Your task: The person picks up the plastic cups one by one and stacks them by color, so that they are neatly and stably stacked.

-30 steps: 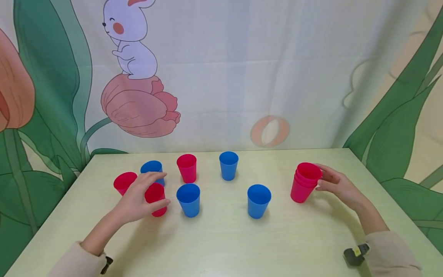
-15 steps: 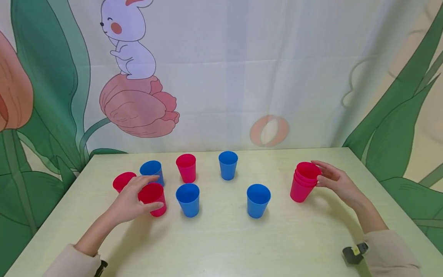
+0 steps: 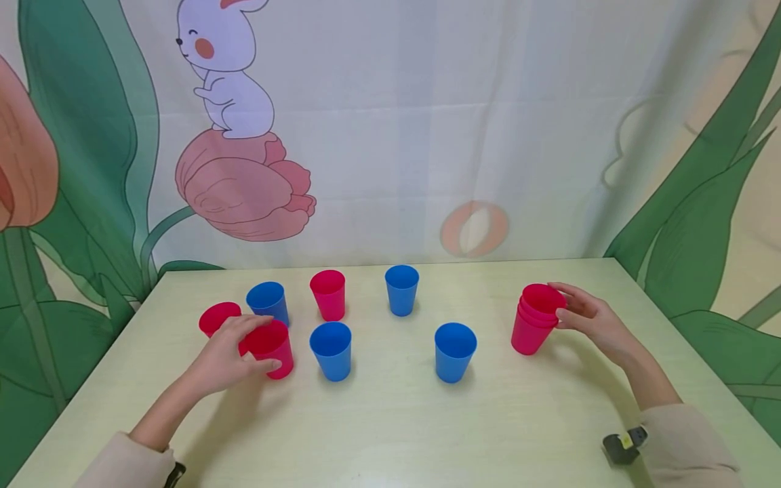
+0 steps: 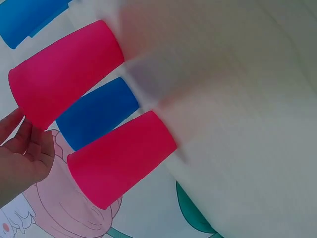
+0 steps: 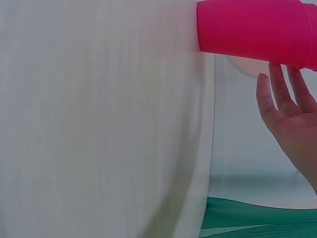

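In the head view, my left hand [image 3: 226, 356] reaches round a red cup [image 3: 279, 349] at the left of the table, thumb at its near side and index finger behind its rim. The left wrist view shows fingers [image 4: 37, 148] right at this red cup's [image 4: 67, 74] rim. At the right, my right hand [image 3: 601, 329] holds a stack of nested red cups [image 3: 529, 332] near the top rim, thumb in front and fingers behind. In the right wrist view, several fingers [image 5: 282, 89] extend to the stack's side [image 5: 252, 29]. All these cups stand upright.
Another red cup [image 3: 218, 317] and a blue cup [image 3: 268, 298] stand beyond my left hand. Blue cups [image 3: 332, 356] [image 3: 456, 356] [image 3: 402, 293] and a red cup [image 3: 329, 297] stand across the table [image 3: 390, 434]. A printed curtain [image 3: 378, 135] hangs behind.
My left hand has moved slightly left and down, closing in round the red cup's rim. My right thumb has come onto the stack's rim. The cups stay in place.
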Available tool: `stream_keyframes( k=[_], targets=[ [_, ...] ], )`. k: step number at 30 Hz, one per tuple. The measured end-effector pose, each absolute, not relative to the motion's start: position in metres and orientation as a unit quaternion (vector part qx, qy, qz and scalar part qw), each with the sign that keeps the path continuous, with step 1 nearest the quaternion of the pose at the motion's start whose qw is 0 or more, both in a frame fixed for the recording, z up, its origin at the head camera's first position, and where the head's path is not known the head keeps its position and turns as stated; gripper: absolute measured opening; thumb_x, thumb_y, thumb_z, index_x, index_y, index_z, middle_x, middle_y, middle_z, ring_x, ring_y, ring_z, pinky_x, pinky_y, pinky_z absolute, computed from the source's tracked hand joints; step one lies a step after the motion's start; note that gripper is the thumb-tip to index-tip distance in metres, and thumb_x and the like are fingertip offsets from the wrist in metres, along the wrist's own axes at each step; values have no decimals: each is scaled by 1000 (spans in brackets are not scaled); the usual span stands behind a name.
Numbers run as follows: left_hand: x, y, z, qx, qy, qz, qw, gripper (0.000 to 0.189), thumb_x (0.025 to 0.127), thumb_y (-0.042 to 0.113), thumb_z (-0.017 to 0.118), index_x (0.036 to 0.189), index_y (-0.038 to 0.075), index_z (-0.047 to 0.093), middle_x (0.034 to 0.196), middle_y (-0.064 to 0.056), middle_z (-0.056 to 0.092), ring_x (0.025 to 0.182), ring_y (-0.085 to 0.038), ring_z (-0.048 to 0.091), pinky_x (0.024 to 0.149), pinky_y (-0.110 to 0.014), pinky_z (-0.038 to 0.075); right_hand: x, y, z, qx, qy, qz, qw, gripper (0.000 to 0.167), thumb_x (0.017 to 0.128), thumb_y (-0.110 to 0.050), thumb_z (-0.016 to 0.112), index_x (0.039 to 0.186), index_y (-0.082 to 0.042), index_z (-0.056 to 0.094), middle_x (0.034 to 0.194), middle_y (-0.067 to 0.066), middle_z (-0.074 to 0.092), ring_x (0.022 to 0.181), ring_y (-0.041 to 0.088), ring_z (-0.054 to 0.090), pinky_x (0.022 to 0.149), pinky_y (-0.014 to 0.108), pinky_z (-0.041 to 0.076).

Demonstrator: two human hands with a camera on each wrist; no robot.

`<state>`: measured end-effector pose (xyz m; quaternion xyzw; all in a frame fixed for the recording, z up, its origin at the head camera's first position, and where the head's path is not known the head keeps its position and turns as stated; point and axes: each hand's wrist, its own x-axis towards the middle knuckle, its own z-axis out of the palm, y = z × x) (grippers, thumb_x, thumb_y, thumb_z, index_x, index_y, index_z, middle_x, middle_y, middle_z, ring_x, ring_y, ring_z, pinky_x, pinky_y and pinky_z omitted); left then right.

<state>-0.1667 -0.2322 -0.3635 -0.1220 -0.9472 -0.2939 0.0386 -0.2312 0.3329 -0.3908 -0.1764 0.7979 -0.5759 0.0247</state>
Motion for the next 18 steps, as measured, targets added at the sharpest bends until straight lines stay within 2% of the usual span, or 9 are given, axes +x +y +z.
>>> stream_keyframes(
  k=[7,11,18],
  targets=[
    [-168,-237,-369,-124,-948,-287,55,72,68,18,80,128,-3,45,126,-25,43,115,-43,36,76,-52,49,-231,332,-392,-170,803,-571,22,49,93,-12,51,139,-7,33,112,-12,54,95,6,56,73,25,52],
    [-169,-239,-370,-122,-949,-282,65,73,68,21,80,128,-3,45,126,-26,41,114,-44,35,75,-54,49,-232,333,-393,-168,805,-569,22,49,93,-13,51,139,-8,33,112,-11,54,95,6,56,74,27,52],
    [-173,-242,-370,-101,-956,-269,52,78,69,25,79,131,-5,41,127,-29,39,116,-47,34,75,-55,48,-233,335,-396,-171,802,-571,24,50,94,-15,51,140,-8,32,113,-12,53,96,6,56,75,27,52]
  ],
)
